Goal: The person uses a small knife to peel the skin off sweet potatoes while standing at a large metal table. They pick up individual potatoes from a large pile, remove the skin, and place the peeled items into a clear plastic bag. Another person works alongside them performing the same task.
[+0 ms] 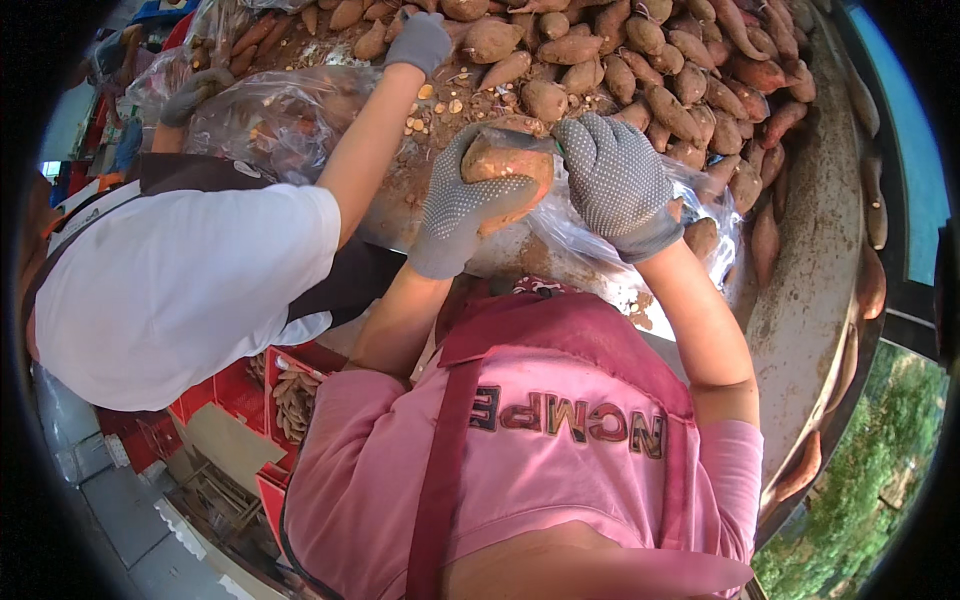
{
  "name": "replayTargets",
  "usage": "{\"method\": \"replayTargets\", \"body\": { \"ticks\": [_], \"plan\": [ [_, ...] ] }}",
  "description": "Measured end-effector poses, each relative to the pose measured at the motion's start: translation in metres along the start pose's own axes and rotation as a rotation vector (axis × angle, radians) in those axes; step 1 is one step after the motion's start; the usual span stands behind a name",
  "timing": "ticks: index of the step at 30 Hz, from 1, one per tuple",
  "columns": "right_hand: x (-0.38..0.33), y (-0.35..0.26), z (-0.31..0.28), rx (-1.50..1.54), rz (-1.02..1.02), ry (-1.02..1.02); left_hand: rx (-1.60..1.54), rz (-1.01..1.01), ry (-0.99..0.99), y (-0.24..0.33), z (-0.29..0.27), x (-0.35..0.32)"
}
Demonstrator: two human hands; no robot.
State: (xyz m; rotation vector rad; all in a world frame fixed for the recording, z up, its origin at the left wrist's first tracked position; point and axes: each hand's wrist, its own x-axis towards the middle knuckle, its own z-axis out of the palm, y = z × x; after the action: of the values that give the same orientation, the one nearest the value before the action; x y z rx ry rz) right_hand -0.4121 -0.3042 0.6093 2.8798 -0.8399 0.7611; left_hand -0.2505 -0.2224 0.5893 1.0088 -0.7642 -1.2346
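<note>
My left hand (450,205), in a grey glove with white dots, is closed around a large brown sweet potato (507,168). My right hand (615,178), gloved the same way, grips a knife (522,141); a bit of green shows where its handle meets the fist. The blade lies across the upper part of the sweet potato, touching it. Both hands are above the near edge of the work surface, over see-through plastic sheeting (570,232). Small round cut slices (455,106) lie scattered just beyond my left hand.
A heap of sweet potatoes (690,85) fills the far side and right. Close on my left, a co-worker in a white shirt (190,280) reaches a gloved hand (418,42) into the heap. Red crates (235,390) stand low at left. A dirty ledge (810,290) borders the right.
</note>
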Motion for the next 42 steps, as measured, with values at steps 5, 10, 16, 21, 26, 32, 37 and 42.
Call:
{"method": "replayTargets", "body": {
  "ticks": [5, 10, 16, 21, 26, 32, 37, 42],
  "plan": [
    [-0.002, 0.003, 0.018, 0.141, 0.115, -0.080, 0.045, 0.007, 0.068, -0.009, -0.007, 0.004],
    [0.000, 0.004, 0.022, 0.258, 0.086, -0.029, 0.180, 0.084, 0.092, -0.016, -0.019, 0.007],
    [-0.001, 0.007, 0.031, 0.239, 0.050, 0.049, 0.224, 0.036, 0.109, -0.016, -0.019, 0.003],
    [-0.035, 0.091, 0.057, 0.174, 0.481, -0.121, -0.181, 0.003, 0.071, 0.008, -0.014, -0.007],
    [-0.011, 0.051, 0.026, 0.666, 0.630, 0.171, 0.921, 0.574, 0.017, 0.003, -0.007, 0.013],
    [-0.014, 0.014, 0.022, 1.300, 0.721, 0.178, 0.943, 0.582, -0.003, 0.003, 0.015, 0.014],
    [-0.010, -0.010, 0.019, 0.993, 0.546, 0.369, 0.943, 0.607, -0.098, -0.003, 0.027, 0.023],
    [-0.031, 0.012, 0.036, 0.758, 0.589, 0.448, 0.764, 0.497, -0.315, -0.013, 0.025, 0.029]
  ]
}}
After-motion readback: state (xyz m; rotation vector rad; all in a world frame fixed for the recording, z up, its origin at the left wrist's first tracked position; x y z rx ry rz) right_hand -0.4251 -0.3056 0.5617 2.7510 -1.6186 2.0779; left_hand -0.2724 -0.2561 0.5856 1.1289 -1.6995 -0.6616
